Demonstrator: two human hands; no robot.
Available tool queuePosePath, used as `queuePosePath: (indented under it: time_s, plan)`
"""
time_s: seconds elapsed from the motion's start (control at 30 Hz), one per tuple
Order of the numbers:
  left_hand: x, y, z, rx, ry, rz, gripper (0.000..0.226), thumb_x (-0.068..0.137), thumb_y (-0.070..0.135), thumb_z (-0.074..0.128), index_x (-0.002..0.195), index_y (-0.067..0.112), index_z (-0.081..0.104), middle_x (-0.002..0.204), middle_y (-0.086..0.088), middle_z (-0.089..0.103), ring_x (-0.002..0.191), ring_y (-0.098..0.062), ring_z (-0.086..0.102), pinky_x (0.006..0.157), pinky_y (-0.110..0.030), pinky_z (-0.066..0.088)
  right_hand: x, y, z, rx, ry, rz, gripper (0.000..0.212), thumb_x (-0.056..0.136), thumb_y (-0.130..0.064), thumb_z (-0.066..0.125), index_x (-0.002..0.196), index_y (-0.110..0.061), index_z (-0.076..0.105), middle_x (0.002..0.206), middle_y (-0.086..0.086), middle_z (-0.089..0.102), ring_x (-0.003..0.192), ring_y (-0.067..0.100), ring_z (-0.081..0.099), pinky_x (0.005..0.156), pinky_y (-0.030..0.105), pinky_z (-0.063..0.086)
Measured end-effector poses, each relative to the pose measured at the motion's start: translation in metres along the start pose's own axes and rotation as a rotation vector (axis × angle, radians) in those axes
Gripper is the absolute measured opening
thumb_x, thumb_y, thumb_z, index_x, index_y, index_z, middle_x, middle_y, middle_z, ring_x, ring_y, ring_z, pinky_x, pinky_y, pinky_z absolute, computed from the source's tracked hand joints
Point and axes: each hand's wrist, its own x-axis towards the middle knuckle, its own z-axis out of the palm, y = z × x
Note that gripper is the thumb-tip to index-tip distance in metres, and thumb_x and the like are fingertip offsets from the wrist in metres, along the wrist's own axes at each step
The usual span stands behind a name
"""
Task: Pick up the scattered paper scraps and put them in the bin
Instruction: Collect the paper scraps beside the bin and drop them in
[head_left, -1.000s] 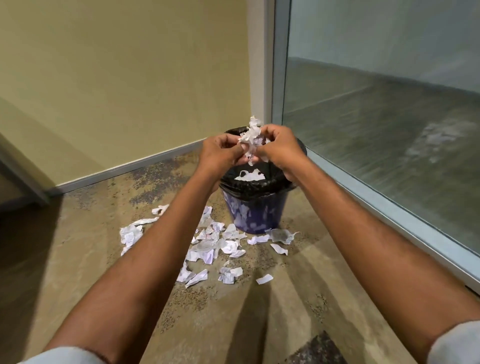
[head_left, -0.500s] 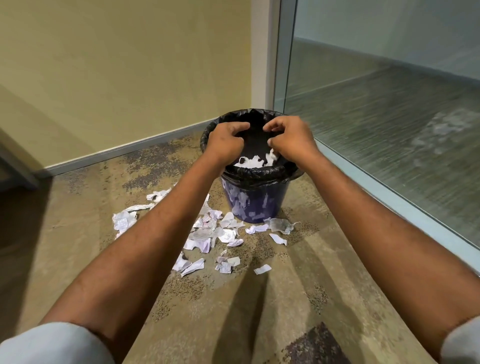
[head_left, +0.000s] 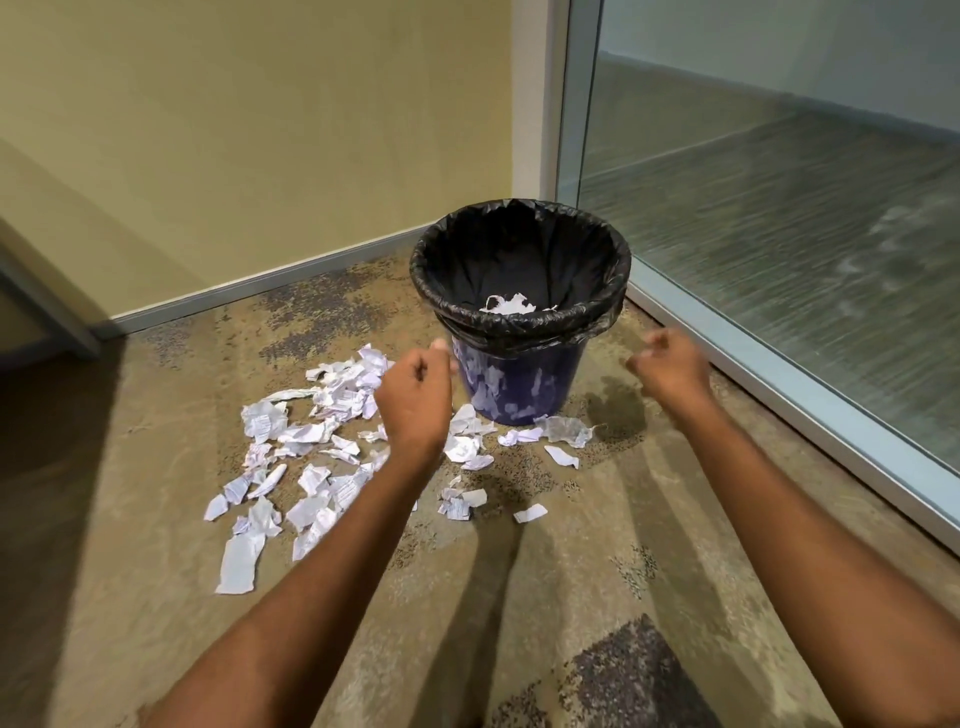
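A dark blue bin (head_left: 519, 384) with a black liner stands in the corner, white scraps (head_left: 506, 304) lying inside it. Several torn white paper scraps (head_left: 306, 457) are strewn over the carpet to the left of and in front of the bin. My left hand (head_left: 415, 397) hovers in front of the bin's left side, above the scraps, fingers loosely curled and holding nothing. My right hand (head_left: 670, 364) hangs to the right of the bin, fingers also curled in, with nothing in it.
A yellow wall with a grey skirting (head_left: 260, 283) runs behind the bin. A glass partition in a metal frame (head_left: 779, 395) closes off the right side. The floor is mottled brown carpet (head_left: 571, 597).
Both hands held a bunch of scraps over the bin, dropped it in, and have since drawn back and apart, down to either side of the bin. More paper lies inside the bin.
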Motion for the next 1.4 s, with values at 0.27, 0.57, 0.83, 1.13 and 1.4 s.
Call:
queuePosePath:
  time_s: [0.27,0.57,0.83,1.13,1.4]
  plan:
    - [-0.023,-0.105,-0.012,0.697,-0.675,-0.234,0.069,0.079,0.041,0.091,0.138,0.021,0.06,0.128,-0.011,0.063,0.112,-0.026,0.066,0.096,-0.043,0.059,-0.025,0.066,0.067,-0.42,-0.512,-0.022,0.075,0.077,-0.007,0.093,0.141,-0.01,0.054,0.127,0.004,0.056,0.095,0.013,0.059,0.059,0.007,0.048]
    - [-0.039,-0.133,-0.014,0.838,-0.585,0.076,0.033,0.091,0.017,0.077,0.123,0.025,0.072,0.126,-0.006,0.057,0.114,-0.025,0.058,0.096,-0.037,0.053,-0.029,0.087,0.116,-0.683,-0.42,-0.317,0.058,0.087,-0.01,0.078,0.141,-0.024,0.059,0.137,0.007,0.064,0.123,0.03,0.054,0.1,0.042,0.053]
    - [-0.026,-0.141,-0.016,0.794,-0.534,0.138,0.025,0.093,0.015,0.075,0.118,0.019,0.072,0.124,-0.004,0.057,0.103,-0.018,0.055,0.082,-0.026,0.044,-0.036,0.078,0.146,-0.704,-0.455,-0.495,0.069,0.079,0.013,0.058,0.138,-0.022,0.064,0.125,0.008,0.065,0.117,0.033,0.061,0.095,0.044,0.056]
    - [-0.005,-0.145,0.004,0.846,-0.587,0.16,0.101,0.082,0.021,0.089,0.162,0.021,0.028,0.174,-0.005,0.015,0.14,-0.035,0.053,0.108,-0.048,0.052,-0.05,0.065,0.174,-0.674,-0.602,-0.565,0.075,0.085,0.013,0.053,0.15,-0.025,0.055,0.14,0.001,0.058,0.118,0.03,0.051,0.095,0.043,0.051]
    - [0.026,-0.145,0.018,0.896,-0.739,0.076,0.137,0.075,0.029,0.095,0.169,0.015,-0.003,0.177,-0.005,-0.011,0.161,-0.03,0.021,0.121,-0.043,0.036,-0.058,0.069,0.185,-0.591,-0.561,-0.588,0.033,0.089,0.005,0.063,0.11,-0.016,0.077,0.111,0.004,0.063,0.105,0.028,0.058,0.076,0.035,0.044]
